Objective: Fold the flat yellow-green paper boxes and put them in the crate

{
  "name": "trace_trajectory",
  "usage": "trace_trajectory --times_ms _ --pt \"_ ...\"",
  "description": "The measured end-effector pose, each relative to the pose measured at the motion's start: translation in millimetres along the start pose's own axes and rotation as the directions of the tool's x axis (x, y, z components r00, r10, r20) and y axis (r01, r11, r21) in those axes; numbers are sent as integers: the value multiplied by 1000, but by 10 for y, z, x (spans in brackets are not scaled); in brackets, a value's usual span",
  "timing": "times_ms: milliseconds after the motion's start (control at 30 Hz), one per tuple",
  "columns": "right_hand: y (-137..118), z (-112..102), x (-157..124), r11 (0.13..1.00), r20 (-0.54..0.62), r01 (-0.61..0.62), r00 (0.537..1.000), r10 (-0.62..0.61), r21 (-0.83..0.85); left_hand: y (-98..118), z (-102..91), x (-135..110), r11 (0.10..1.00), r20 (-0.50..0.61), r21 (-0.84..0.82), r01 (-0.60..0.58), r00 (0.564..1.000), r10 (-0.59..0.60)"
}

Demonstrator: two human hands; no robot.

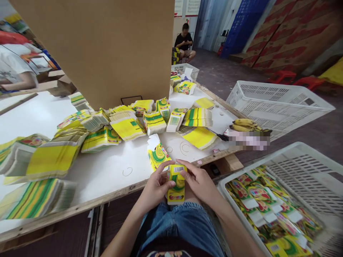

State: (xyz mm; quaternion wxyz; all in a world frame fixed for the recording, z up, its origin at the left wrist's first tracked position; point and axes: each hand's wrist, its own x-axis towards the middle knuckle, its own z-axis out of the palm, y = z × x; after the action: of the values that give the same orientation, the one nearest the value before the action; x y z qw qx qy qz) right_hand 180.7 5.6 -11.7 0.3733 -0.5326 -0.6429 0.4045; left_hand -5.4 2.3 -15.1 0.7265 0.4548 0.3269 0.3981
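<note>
While both hands meet above the lap, a small, rectangular yellow-and-green cardboard carton is held between them at the front edge of a white-topped table with a wooden border. The left hand is clamped on the carton's left side: the thumb lies on the visible face at mid-height, and the index finger curves toward the upper left corner. The right hand is closed on the upper right side, its thumb beside the barcode panel and its index finger extended toward the top edge. Contact of the remaining, partly hidden fingers cannot be told. A black barcode on yellow marks the carton's upper end; below it are a green rounded motif and, near the lower end, a band of multicoloured lettering too small to read. Just beyond the hands, a yellow-and-green carton with raised white flaps bears similar lettering. Stacked yellow cardboard blanks with green stripes stand farther back. At right, a white perforated plastic crate contains yellow cartons with red fruit-like graphics; their print is likewise illegible.
</note>
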Motion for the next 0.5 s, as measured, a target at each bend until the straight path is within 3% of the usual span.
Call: trace_trajectory --times_ms 167,267,367,433,467,500 --pt "79 104 -4 953 -77 -9 996 33 302 -74 127 44 999 -39 22 -23 999 23" --pt "39 106 -66 959 -169 10 985 39 283 -138 241 72 997 -75 60 -51 996 56" --pt "-52 -185 -240 997 -347 65 935 -76 -45 -142 240 94 972 -105 210 -107 986 132" --pt "-99 -495 -387 910 -532 -1 812 -241 -414 -117 141 103 898 -203 416 -143 948 245" --pt "-108 -637 -448 831 -601 -94 736 -313 -548 -107 72 107 842 -261 520 -143 912 316" --pt "-105 -743 -490 757 -625 -170 690 -366 -631 -106 -1 113 801 -315 586 -119 878 361"
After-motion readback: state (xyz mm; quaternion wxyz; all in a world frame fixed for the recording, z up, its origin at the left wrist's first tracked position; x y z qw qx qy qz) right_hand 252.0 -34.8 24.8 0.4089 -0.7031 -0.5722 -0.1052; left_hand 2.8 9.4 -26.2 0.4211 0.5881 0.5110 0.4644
